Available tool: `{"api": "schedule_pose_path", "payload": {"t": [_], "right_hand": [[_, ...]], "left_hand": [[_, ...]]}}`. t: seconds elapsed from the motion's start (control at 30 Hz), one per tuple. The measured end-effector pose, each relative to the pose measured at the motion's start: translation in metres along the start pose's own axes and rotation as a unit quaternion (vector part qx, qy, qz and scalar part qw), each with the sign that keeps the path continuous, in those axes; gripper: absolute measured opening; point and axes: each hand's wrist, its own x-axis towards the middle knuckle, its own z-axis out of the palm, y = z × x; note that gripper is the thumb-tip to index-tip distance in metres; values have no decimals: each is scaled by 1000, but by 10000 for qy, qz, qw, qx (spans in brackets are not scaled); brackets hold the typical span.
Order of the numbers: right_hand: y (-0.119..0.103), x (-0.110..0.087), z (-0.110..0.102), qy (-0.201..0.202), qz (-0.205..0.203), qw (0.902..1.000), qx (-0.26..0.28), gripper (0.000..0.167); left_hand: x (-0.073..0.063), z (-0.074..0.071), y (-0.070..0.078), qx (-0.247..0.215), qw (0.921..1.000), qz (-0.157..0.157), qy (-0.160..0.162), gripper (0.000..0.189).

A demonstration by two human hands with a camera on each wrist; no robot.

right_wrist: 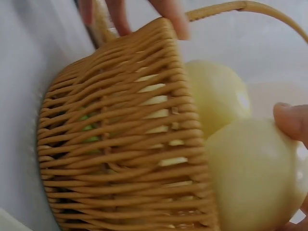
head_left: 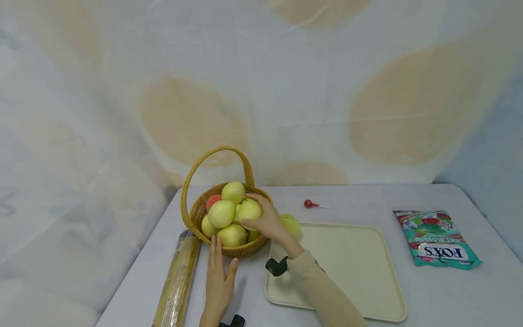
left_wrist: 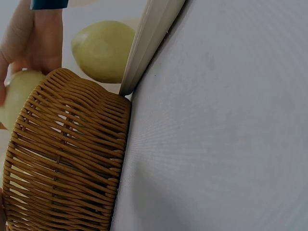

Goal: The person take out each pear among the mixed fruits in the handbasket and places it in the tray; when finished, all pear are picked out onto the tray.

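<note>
A wicker basket (head_left: 249,249) with an arched handle holds several yellow-green pears (head_left: 222,214) and a red, round fruit (head_left: 213,201). My right hand (head_left: 267,223) reaches over the basket's right side and grips a pear (head_left: 250,209) at the top of the pile. In the right wrist view, a thumb and fingertips lie round this pear (right_wrist: 252,175). My left hand (head_left: 218,284) rests its straight fingers against the basket's near rim, thumb spread apart. Another pear (head_left: 290,225) sits by the tray's upper left corner, partly hidden by my right hand.
A cream tray (head_left: 347,263) lies right of the basket, under my right forearm. Behind it is a red lollipop (head_left: 309,204). Far right lies a green FOX'S candy bag (head_left: 439,240). A long, shiny wrapped roll (head_left: 175,281) lies left of my left hand.
</note>
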Motion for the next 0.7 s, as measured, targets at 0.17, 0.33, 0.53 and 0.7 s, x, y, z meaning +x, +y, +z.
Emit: {"api": "schedule_pose_path", "payload": {"t": [0.17,0.33,0.53,0.7], "right_hand": [[-5,-4,-16,337,98,9987,374,69],[-4,-6,-36,663,190,9966,449,70],[4,-10,-52,855,423,9943,477,72],[9,-14,-62,1009,493,9929,396,71]], "left_hand": [[0,0,-1,-11,10000,45,59,74],[1,1,-2,8,10000,28,41,75],[1,1,-3,38,10000,-40,-7,75],[1,2,-3,-3,10000,-43,23,75]]}}
